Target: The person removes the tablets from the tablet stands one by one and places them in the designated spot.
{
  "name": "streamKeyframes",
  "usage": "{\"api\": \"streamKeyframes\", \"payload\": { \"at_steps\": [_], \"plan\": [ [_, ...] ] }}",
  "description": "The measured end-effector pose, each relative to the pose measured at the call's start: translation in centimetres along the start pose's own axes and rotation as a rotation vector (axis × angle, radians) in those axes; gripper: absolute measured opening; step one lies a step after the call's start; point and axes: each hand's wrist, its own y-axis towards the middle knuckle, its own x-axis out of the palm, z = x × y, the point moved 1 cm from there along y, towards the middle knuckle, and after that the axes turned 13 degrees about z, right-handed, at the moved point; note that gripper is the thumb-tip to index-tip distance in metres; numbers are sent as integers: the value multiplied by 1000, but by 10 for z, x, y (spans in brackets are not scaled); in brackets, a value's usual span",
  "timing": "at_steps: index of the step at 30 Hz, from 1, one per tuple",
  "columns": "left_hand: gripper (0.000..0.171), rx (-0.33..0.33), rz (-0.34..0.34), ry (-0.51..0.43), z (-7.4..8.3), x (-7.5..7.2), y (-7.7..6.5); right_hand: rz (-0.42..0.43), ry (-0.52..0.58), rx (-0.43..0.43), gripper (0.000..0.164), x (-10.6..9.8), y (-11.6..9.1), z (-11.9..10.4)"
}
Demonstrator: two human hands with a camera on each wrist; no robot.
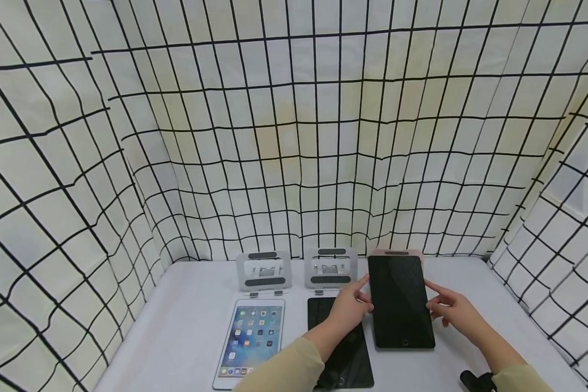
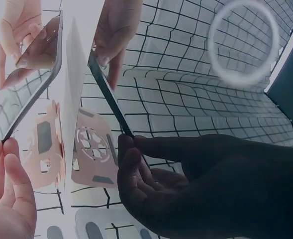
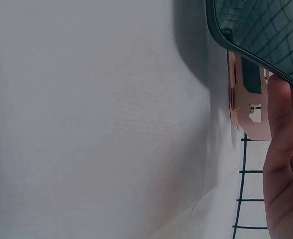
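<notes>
A tablet with a dark screen is tilted up at the right of the table, in front of a pink tablet stand. My left hand pinches its left edge between thumb and fingers. On the opposite edge, my right hand grips the tablet, seen close up in the right wrist view with fingers at the rim. Most of the stand is hidden behind the tablet in the head view. Below my left forearm lies a second black tablet, partly covered by the arm.
A white tablet with a lit home screen lies at the left. Two grey tablet stands with dark pads stand along the back. A black object is by my right sleeve. White walls with black grid lines surround the white table.
</notes>
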Motion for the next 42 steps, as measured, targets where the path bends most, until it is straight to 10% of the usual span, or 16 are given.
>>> {"api": "streamKeyframes", "payload": {
  "at_steps": [24, 42],
  "plan": [
    [68, -84, -41, -13, -7, 17, -27, -138, 26, 174, 73, -4, -15, 22],
    [63, -256, -25, 150, 0, 36, -39, -278, 122, 207, 74, -20, -26, 35]
  ]
}}
